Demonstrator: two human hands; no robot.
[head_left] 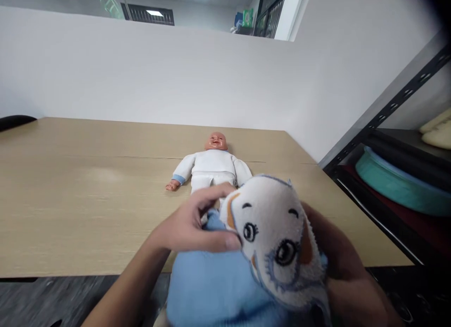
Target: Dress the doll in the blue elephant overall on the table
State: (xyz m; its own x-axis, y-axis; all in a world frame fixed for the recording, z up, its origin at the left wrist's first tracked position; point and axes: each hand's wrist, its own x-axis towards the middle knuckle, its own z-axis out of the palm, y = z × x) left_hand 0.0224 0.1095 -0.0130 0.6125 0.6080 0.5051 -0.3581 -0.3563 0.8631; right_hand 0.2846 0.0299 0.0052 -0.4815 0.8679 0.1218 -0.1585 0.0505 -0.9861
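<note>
A soft, light blue cloth piece (218, 284) with a white embroidered animal face (269, 223) is held up close to the camera. The face has stitched eyes, eyebrows and orange patches; I cannot tell just what kind of article it is. My left hand (197, 223) grips its upper left edge, thumb across the front and fingers behind. On the other side my right hand (343, 261) holds the right edge, its fingers mostly hidden behind the cloth. Beyond them a baby doll (213, 162) lies face up in white clothes with a blue cuff, its legs partly hidden.
The light wood table (91, 200) ends at a white partition (158, 78) at the back. To the right stands a dark metal shelf (380, 115) with a teal padded item (401, 183) on it, close to the table's right edge.
</note>
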